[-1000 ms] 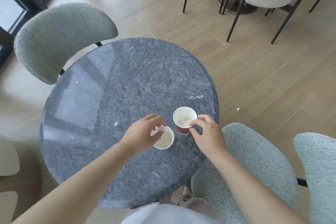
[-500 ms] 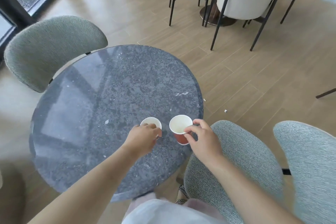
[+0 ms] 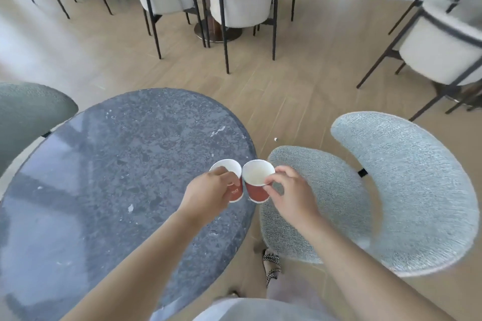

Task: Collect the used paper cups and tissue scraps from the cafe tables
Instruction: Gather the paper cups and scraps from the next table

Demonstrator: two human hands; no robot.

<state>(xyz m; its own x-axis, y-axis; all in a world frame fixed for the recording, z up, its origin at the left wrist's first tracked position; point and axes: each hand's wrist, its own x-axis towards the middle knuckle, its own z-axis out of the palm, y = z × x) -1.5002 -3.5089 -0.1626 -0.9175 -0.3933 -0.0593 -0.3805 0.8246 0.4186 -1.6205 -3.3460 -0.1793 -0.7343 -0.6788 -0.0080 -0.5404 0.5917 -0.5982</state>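
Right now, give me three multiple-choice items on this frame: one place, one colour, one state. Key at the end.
1. Where at the table are the left cup and the right cup?
A. its middle
B. its far rim
C. its right edge, side by side

2. What colour are the cups' outer walls?
A. red-brown
B. blue
C. green

3. What does the right hand do?
A. lies flat on the table
B. pinches the right cup's rim
C. hangs free

Key:
1 C: both cups are held at the edge next to the grey chair.
2 A: red-brown walls show beneath white insides.
3 B: thumb and fingers close on the rim, while the left hand holds the left cup.
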